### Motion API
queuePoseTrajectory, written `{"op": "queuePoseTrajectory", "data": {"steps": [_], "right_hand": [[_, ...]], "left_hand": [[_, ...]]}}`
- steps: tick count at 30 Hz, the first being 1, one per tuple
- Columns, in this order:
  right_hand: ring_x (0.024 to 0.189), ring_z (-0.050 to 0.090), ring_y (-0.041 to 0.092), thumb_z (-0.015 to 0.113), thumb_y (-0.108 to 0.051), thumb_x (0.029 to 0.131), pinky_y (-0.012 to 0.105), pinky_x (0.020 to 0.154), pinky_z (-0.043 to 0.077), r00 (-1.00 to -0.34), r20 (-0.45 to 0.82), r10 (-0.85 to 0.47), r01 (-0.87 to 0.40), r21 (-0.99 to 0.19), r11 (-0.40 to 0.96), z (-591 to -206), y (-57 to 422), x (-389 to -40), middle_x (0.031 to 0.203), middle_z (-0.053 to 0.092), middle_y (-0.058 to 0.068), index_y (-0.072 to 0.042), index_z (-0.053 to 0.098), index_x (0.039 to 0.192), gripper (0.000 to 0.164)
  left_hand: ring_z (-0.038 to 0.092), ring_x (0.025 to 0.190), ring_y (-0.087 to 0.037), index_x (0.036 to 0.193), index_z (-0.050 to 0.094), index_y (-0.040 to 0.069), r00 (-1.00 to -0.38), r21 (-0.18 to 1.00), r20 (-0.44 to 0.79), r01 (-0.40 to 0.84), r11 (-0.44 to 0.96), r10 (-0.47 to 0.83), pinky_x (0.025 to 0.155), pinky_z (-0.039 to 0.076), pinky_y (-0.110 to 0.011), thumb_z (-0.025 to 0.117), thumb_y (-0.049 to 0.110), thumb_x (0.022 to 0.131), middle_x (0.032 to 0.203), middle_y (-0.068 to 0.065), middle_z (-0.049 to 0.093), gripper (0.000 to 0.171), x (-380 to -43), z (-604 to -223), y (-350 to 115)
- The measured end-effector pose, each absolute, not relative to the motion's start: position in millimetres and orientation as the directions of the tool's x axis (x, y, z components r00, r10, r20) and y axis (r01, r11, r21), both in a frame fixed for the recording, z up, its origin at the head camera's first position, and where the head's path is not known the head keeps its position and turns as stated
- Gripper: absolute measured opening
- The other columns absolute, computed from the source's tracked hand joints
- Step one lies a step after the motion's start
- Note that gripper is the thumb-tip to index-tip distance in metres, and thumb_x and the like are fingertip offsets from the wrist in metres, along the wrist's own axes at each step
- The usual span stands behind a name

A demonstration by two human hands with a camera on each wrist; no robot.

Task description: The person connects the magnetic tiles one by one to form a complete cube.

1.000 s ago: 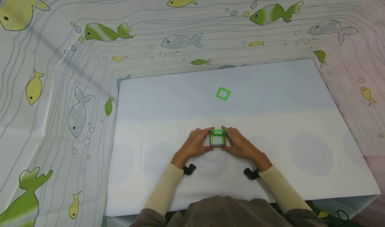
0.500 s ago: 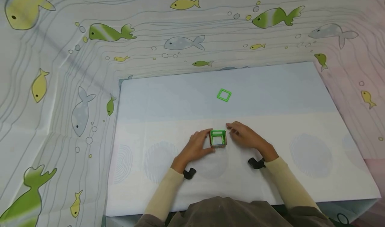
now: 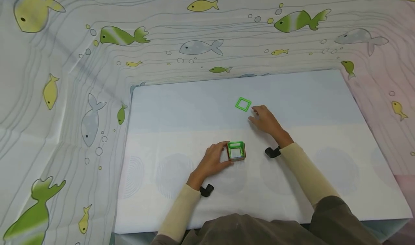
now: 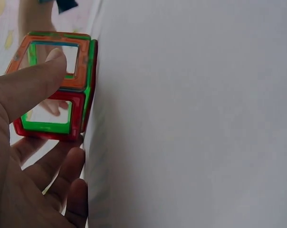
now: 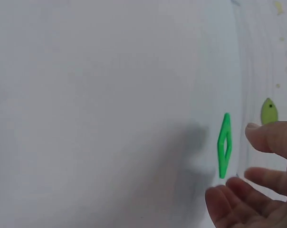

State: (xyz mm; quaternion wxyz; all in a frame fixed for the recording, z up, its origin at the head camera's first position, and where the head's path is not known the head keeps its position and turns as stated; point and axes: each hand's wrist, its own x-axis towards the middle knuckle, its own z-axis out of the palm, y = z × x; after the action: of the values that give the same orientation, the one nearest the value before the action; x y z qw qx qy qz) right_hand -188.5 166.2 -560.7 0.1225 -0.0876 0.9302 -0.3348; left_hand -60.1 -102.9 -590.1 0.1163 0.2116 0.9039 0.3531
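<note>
A cube built of magnetic tiles, with green, red and orange frames, stands on the table. My left hand holds its left side, the thumb at the near face and fingers at the far one. In the left wrist view the thumb lies across an orange-framed tile. Farther back, a single green square magnetic tile lies flat. Just right of it is my right hand, its fingers loosely bent and apart, holding nothing. The right wrist view shows a gap between these fingers and the green tile.
The table has a pale blue far band and a white near part with faint printed circles. A fish-print sheet rises behind it and at both sides. Black wrist cameras sit on both wrists.
My right hand has let go of the cube's right side and moved away and back to beside the loose green tile. The left hand stays at the cube.
</note>
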Motion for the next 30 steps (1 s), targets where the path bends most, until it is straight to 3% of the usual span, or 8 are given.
{"op": "queuePoseTrajectory", "data": {"steps": [8, 14, 23, 30], "right_hand": [[0.138, 0.033, 0.043, 0.073, -0.033, 0.092, 0.056, 0.112, 0.035, -0.958, -0.224, -0.178, -0.024, -0.558, 0.830, -566.5, 158.9, -229.3, 0.152, 0.033, 0.028, 0.003, 0.028, 0.154, 0.085], [0.137, 0.032, 0.042, 0.075, -0.041, 0.089, 0.053, 0.107, 0.039, -0.944, -0.256, -0.206, -0.042, -0.526, 0.849, -568.6, 150.0, -243.2, 0.155, 0.032, 0.027, 0.002, 0.025, 0.155, 0.093], [0.123, 0.035, 0.039, 0.073, -0.038, 0.091, 0.050, 0.098, 0.042, -0.950, -0.216, -0.224, -0.104, -0.459, 0.882, -569.4, 140.3, -248.1, 0.143, 0.039, 0.027, 0.009, 0.039, 0.147, 0.080], [0.116, 0.036, 0.035, 0.071, -0.036, 0.093, 0.047, 0.093, 0.043, -0.946, -0.238, -0.219, -0.090, -0.458, 0.884, -572.4, 137.5, -252.0, 0.134, 0.042, 0.023, 0.007, 0.046, 0.142, 0.070]], "left_hand": [[0.052, 0.110, -0.016, 0.148, 0.040, 0.017, -0.899, 0.675, -0.065, 0.280, 0.683, 0.433, 0.093, 0.041, -0.035, 0.080, 0.041, 0.085, 0.131, 0.001, 0.060, 0.079, -56.8, -589.8, -97.9], [0.052, 0.118, -0.018, 0.149, 0.038, 0.018, -0.909, 0.681, -0.090, 0.242, 0.691, 0.407, 0.098, 0.041, -0.038, 0.080, 0.041, 0.085, 0.133, 0.000, 0.060, 0.080, -51.9, -585.6, -95.4], [0.051, 0.125, -0.022, 0.149, 0.037, 0.018, -0.922, 0.695, -0.090, 0.212, 0.687, 0.376, 0.107, 0.039, -0.044, 0.080, 0.039, 0.085, 0.138, -0.001, 0.058, 0.080, -46.8, -586.7, -94.1], [0.052, 0.122, -0.021, 0.149, 0.038, 0.018, -0.929, 0.694, -0.083, 0.206, 0.690, 0.361, 0.106, 0.039, -0.045, 0.080, 0.040, 0.084, 0.137, 0.000, 0.059, 0.080, -47.3, -584.0, -96.7]]}}
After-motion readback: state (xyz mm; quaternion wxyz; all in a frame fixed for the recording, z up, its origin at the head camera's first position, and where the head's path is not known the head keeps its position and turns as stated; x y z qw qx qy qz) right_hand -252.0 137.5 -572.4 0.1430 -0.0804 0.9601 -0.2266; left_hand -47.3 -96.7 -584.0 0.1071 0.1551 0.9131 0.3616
